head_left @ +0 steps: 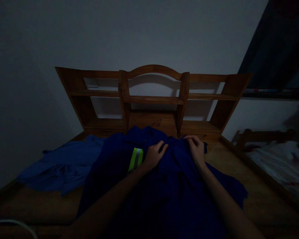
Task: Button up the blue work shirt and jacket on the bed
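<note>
A dark blue work garment (139,186) is spread in loose folds over the wooden desk top in front of me. It carries a yellow-green and grey reflective strip (136,159) left of centre. My left hand (155,155) pinches the cloth near its far edge, just right of that strip. Farther right, my right hand (196,149) has its thumb and bent fingers closed on the same far edge. Between the two hands the fabric lies gathered. Dim light hides the garment's exact cut.
To the left lies a lighter blue piece of clothing (62,162). Behind the garment stands a wooden shelf unit (153,99) against the wall. A pale cable (17,221) curves at the lower left. Pale bedding (281,162) shows beyond the desk's right edge.
</note>
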Demonstrator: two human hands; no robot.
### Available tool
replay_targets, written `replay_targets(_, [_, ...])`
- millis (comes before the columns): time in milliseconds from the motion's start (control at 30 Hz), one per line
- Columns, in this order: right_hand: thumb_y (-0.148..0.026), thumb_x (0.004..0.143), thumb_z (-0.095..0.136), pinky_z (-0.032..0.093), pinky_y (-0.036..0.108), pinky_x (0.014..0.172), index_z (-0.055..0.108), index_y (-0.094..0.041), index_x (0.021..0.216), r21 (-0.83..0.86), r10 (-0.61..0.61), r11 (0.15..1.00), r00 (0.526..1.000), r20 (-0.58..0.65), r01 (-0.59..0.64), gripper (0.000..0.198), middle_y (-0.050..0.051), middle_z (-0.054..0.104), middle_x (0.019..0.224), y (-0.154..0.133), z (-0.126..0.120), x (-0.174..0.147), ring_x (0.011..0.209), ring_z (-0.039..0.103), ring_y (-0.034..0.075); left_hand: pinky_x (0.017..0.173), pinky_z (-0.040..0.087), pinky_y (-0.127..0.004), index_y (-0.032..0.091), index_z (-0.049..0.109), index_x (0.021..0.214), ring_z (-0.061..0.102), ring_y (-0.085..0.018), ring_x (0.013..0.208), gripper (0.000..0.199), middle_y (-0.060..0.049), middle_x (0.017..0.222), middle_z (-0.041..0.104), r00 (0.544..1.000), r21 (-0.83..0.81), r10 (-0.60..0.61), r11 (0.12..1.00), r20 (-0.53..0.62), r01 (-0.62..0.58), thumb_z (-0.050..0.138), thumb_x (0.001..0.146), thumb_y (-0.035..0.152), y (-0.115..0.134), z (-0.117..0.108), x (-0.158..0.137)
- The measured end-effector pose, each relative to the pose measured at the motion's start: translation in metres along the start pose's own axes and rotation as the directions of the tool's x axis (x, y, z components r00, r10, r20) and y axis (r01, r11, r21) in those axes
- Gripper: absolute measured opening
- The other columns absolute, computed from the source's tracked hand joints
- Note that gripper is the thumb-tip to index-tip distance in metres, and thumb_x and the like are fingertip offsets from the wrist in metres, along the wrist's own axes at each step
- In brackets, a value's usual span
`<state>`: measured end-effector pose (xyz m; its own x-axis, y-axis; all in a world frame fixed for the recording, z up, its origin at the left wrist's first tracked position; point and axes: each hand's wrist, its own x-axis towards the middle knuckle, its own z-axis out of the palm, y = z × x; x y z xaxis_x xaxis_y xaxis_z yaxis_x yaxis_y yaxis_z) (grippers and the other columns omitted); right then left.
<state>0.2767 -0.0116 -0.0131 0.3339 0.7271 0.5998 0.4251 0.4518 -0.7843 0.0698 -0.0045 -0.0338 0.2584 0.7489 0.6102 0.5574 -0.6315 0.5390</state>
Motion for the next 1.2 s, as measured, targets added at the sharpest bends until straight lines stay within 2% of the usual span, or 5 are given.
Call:
replay_targets(267, [-0.041, 0.085, 0.05, 0.037, 0.038, 0.096, 0.066, -0.027, 0.099, -0.206, -0.141, 0.956, 0.945, 0.294, 0.207, 0.026, 0.006, 0.056, 0.113, -0.017, 0.002, -0.007, 0.108, 0.051, 0.021, 0.058, 0.031, -0.024, 0.018, 0.048, 0.062, 0.051, -0.012, 0.055, 0.04, 0.001, 0.056, 0.052, 0.999, 0.054, 0.008, 0.998, 0.044, -0.01, 0.035, 0.093, 0.038, -0.008, 0.003, 0.0])
replay_targets(533, [-0.054, 0.052, 0.077, 0.021, 0.051, 0.107, 0.015, -0.034, 0.144, -0.236, 0.103, 0.95, 0.513, 0.852, 0.202, 0.113, 0.01, 0.022, 0.149, -0.005, 0.002, -0.027, 0.136, 0.019, 0.031, 0.055, 0.03, -0.024, 0.018, 0.044, 0.065, 0.043, -0.011, 0.054, 0.037, 0.002, 0.056, 0.045, 0.986, -0.235, -0.16, 0.961, -0.049, 0.144, 0.025, 0.093, 0.031, -0.003, -0.009, -0.004])
replay_targets(767, [-0.025, 0.061, 0.07, 0.049, 0.033, 0.075, 0.044, -0.019, 0.133, -0.148, 0.054, 0.981, 0.549, 0.834, 0.129, 0.077, 0.008, 0.066, 0.105, -0.003, 0.018, -0.032, 0.084, 0.064, 0.022, 0.065, 0.036, -0.025, 0.019, 0.048, 0.069, 0.048, -0.014, 0.068, 0.038, -0.001, 0.067, 0.048, 0.978, -0.128, -0.119, 0.987, -0.17, 0.098, 0.022, 0.095, 0.028, 0.006, -0.018, -0.001])
replay_targets(1000, [-0.013, 0.06, 0.055, 0.048, 0.031, 0.074, 0.059, -0.023, 0.116, -0.246, 0.009, 0.951, 0.777, 0.629, 0.188, 0.057, 0.003, 0.07, 0.091, -0.03, 0.004, -0.038, 0.081, 0.064, 0.022, 0.079, 0.039, -0.029, 0.019, 0.054, 0.076, 0.049, -0.018, 0.084, 0.031, -0.003, 0.079, 0.055, 0.978, -0.022, -0.023, 1.0, -0.208, 0.019, 0.03, 0.094, 0.028, 0.022, -0.045, -0.002])
replay_targets(1200, [-0.021, 0.062, 0.053, 0.048, 0.036, 0.075, 0.06, -0.019, 0.111, -0.128, -0.157, 0.975, 0.973, 0.167, 0.179, 0.049, 0.004, 0.068, 0.089, -0.072, -0.044, -0.001, 0.08, 0.061, 0.022, 0.098, 0.034, -0.037, 0.022, 0.058, 0.105, 0.048, -0.02, 0.107, 0.023, -0.006, 0.107, 0.057, 0.986, -0.043, 0.047, 0.998, -0.161, -0.054, 0.044, 0.09, 0.033, 0.033, -0.117, -0.03])
